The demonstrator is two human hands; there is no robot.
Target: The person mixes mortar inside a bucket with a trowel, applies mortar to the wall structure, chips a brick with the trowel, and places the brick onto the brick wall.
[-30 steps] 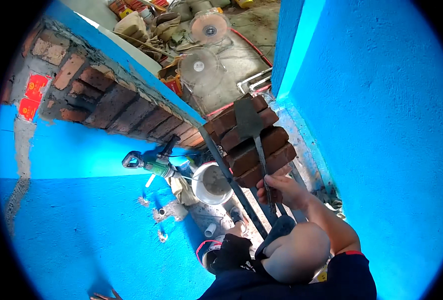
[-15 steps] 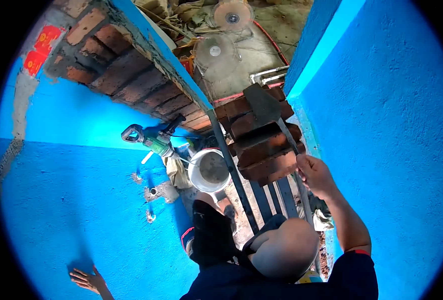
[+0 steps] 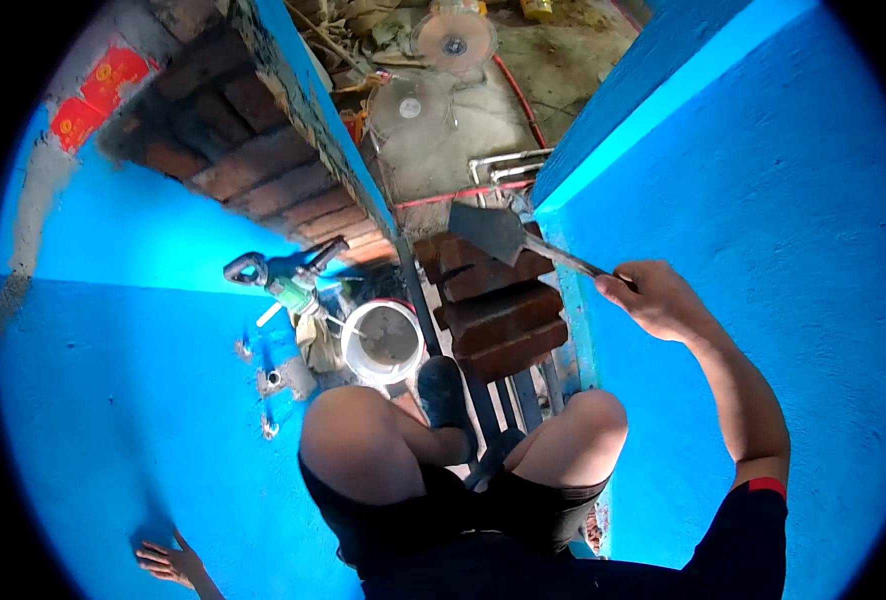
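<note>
In my right hand is the handle of a trowel, fingers wrapped round it. The trowel's flat grey blade hangs above the far end of a stack of red-brown bricks and points to the left. Under the bricks run dark metal bars. At the lower left, my left hand rests on the blue wall with fingers spread and nothing held. My bent knees are in the lower middle, and one dark shoe is on or close above the bars.
A white bucket with grey material inside stands left of the bricks. Beside it a green power tool leans near the wall. Bare brickwork edges the opening at left, and another blue wall rises at right. Beyond lie fan guards and white pipes.
My right hand has moved up and slightly right, and the trowel blade has swung to point left. My left leg has come up, its shoe now at the bars. The left hand stays against the wall.
</note>
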